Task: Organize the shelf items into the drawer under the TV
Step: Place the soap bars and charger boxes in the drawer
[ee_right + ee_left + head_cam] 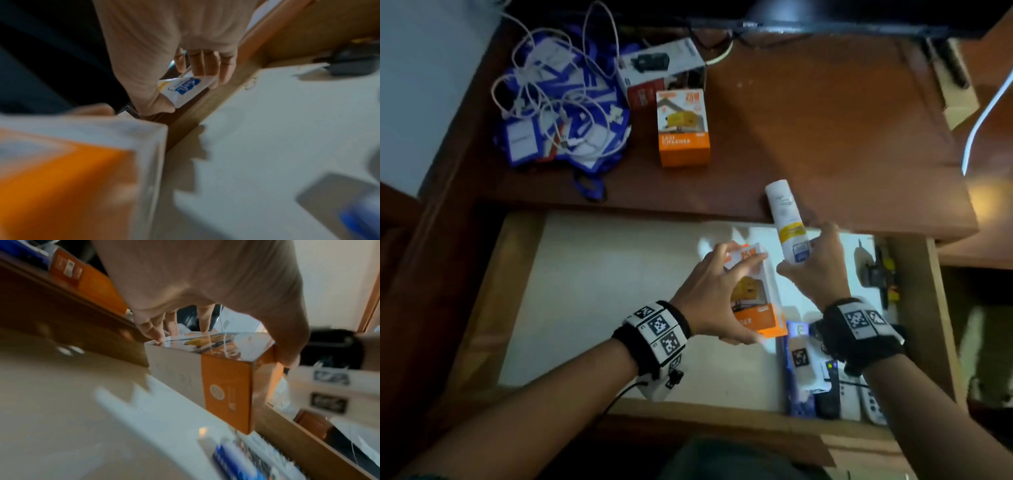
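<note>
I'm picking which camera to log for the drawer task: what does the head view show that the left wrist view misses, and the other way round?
Only the head view shows the right hand gripping the white bottle, the tangled cables and the second orange box up on the shelf. Only the left wrist view shows the held box's orange side panel with its round mark. Both show the left hand gripping the orange charger box over the open drawer.

Drawer (524,274) left bare; remotes (849,394) front-right.
</note>
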The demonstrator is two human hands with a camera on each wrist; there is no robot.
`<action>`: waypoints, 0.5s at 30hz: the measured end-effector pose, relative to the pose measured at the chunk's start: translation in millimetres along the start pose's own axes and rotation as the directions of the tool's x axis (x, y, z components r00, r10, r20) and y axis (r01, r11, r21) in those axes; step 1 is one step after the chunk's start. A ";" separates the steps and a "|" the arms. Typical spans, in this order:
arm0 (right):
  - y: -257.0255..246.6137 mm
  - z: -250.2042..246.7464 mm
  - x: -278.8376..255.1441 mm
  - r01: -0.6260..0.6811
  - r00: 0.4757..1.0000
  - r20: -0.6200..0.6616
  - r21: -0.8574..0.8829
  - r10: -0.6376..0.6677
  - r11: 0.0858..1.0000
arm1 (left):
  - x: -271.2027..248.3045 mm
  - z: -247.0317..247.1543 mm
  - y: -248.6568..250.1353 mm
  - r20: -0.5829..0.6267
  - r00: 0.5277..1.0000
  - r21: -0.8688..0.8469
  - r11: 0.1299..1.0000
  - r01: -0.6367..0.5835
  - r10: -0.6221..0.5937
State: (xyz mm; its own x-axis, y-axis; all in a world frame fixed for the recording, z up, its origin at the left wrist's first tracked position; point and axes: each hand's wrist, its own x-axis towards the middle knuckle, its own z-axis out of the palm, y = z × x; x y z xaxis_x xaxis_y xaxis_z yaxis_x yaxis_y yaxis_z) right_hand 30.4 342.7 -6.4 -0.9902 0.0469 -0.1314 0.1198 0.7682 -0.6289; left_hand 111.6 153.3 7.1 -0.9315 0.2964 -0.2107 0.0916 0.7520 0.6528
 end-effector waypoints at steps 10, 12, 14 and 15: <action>37.9 35.3 -94.5 -0.656 0.688 0.617 0.304 0.382 0.691 | -28.5 57.1 -35.4 0.243 0.909 0.344 0.906 0.245 -0.338; 44.8 49.9 -97.6 -0.597 0.707 0.599 0.222 0.375 0.771 | -31.3 61.8 -39.5 0.241 0.923 0.430 0.886 0.175 -0.299; 46.0 56.9 -97.5 -0.452 0.734 0.571 0.006 0.368 0.892 | -33.8 64.3 -44.1 0.239 0.931 0.454 0.880 0.142 -0.274; 44.8 57.8 -96.1 -0.355 0.746 0.564 -0.114 0.355 0.928 | -35.0 64.3 -46.3 0.233 0.930 0.454 0.878 0.153 -0.283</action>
State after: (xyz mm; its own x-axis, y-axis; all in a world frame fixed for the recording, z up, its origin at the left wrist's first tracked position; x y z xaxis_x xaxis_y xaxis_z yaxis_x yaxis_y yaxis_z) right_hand 135.1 335.7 -66.2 -0.6556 -0.0523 -0.7533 0.4549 0.7688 -0.4494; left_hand 162.6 146.0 -62.5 -0.8105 0.2002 -0.5504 0.0975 0.9728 0.2102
